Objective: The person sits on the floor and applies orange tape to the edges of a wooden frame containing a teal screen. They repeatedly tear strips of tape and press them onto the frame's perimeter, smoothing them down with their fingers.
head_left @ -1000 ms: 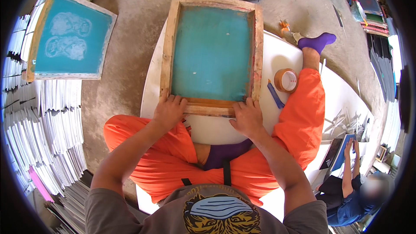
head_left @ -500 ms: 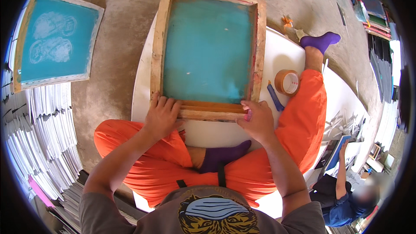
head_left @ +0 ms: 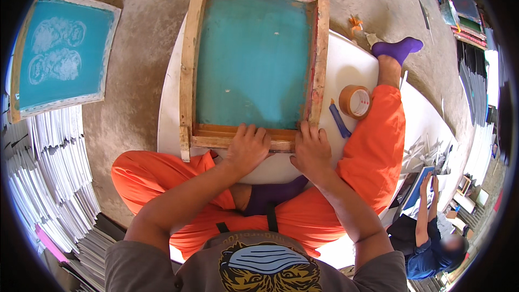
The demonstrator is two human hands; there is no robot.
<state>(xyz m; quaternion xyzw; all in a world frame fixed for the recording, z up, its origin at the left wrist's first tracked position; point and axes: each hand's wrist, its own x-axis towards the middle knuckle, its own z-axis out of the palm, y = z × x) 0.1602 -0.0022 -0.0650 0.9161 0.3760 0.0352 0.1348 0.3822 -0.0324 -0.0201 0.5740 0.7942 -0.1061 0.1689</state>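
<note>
A wooden silkscreen frame point(head_left: 186, 75) with teal mesh point(head_left: 251, 59) lies across the white board in front of me. Brown tape point(head_left: 216, 131) runs along the inner side of its near bar. My left hand point(head_left: 250, 148) is closed over the middle of that bar, its fingertips on the taped edge. Near the right corner my right hand point(head_left: 312, 148) grips the same bar, fingers over the top and thumb on the near side. A brown tape roll point(head_left: 355, 101) and a blue-handled cutter point(head_left: 339, 120) lie to the right of the frame.
A second teal screen point(head_left: 67, 54), bearing two pale printed shapes, leans at the left above stacks of white sheets point(head_left: 59, 151). My orange-trousered legs point(head_left: 373, 140) flank the white board point(head_left: 170, 103). A co-worker point(head_left: 432, 243) sits at the lower right, hands on a blue panel.
My left hand has slid right along the near bar from the left corner to the middle. The right hand's fingers have come over the bar. The frame appears slightly further left.
</note>
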